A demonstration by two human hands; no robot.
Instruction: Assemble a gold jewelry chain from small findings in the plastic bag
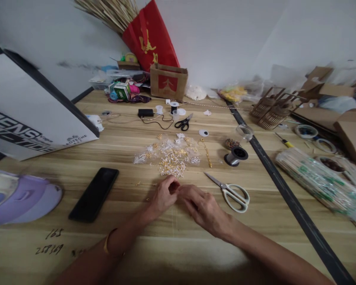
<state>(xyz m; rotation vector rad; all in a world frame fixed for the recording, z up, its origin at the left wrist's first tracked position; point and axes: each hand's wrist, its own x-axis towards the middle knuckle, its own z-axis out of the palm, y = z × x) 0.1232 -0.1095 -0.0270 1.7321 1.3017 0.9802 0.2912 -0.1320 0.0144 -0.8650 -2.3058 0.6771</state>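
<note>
My left hand [166,194] and my right hand [203,206] meet low over the table, fingertips pinched together. Whatever they grip is too small to make out. A faint pale line, like fine thread, runs down the wood below them. Just beyond my fingers lies a heap of small gold and silver beads and findings [173,160], partly on clear plastic bags [141,157]. White-handled scissors [235,196] lie to the right of my right hand, blades partly apart. A short gold chain [207,152] rests beyond the scissors. A few tiny gold pieces [138,183] are scattered left of my left hand.
A black phone [94,194], a lilac visor [32,198] and a white box [32,107] stand left. A wire spool [235,156] and wrapped sticks [317,180] lie right. Black scissors [183,123], a power adapter [146,113] and a paper bag [168,82] are farther back.
</note>
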